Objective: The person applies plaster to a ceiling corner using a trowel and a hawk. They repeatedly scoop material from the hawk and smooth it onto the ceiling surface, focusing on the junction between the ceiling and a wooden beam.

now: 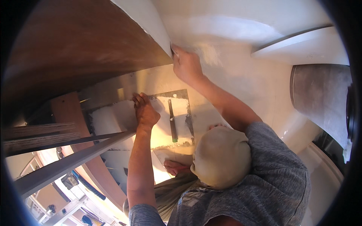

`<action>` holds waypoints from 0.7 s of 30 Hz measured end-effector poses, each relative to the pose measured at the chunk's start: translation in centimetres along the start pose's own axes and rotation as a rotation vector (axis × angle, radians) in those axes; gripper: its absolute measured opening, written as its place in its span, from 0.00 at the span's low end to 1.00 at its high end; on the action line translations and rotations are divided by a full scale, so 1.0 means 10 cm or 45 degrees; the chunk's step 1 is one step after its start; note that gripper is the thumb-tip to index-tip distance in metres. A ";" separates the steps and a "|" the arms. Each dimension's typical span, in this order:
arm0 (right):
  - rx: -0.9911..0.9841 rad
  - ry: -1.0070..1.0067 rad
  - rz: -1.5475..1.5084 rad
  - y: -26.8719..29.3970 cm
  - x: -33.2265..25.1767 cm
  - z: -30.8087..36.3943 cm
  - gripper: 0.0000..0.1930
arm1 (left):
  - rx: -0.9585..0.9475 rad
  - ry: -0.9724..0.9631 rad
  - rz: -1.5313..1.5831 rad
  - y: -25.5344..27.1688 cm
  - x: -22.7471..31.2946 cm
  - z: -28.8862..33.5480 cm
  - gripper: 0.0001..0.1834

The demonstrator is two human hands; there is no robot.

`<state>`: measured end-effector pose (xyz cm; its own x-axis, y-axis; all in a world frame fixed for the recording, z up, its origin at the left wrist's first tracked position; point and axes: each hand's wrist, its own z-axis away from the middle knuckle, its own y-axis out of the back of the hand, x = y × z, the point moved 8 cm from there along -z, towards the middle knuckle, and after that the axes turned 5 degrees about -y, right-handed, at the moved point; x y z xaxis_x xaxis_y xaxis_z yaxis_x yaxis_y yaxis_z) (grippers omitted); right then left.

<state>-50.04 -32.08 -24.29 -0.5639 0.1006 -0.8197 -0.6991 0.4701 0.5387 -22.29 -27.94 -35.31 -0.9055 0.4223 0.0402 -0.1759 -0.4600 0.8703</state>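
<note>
My right hand (186, 66) is raised to the lower corner of a brown panel (86, 41), where its white edge meets the pale wall (233, 71). Its fingers are pinched together; a small dark edge shows at the fingertips, too little to name. My left hand (146, 113) is closed, fingers curled, over a board smeared with white paste (162, 137). Whatever it may hold is hidden. To its right, on that board, lies a thin dark tool with a green end (172, 122), touched by neither hand.
My bent knee (222, 158) in beige cloth and a bare foot (175, 167) are below the board. A grey bar (75, 162) and a curved wooden plank (81, 132) cross the left side. On the right, a white ledge (301, 47) juts out above a dark panel (320, 90).
</note>
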 end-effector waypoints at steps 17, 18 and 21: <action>-0.166 0.031 0.156 0.01 -0.06 -0.05 0.21 | -0.013 0.030 0.036 0.01 0.03 0.02 0.52; -0.156 0.043 0.159 0.02 -0.08 -0.04 0.21 | 0.002 0.023 0.031 0.02 0.04 0.04 0.52; -0.147 0.050 0.190 -0.01 -0.05 -0.09 0.22 | 0.019 0.005 0.023 0.05 0.06 0.05 0.52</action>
<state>-50.07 -32.97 -23.80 -0.6801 0.1263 -0.7222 -0.6512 0.3485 0.6742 -22.80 -27.55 -34.61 -0.9100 0.4110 0.0540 -0.1539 -0.4560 0.8766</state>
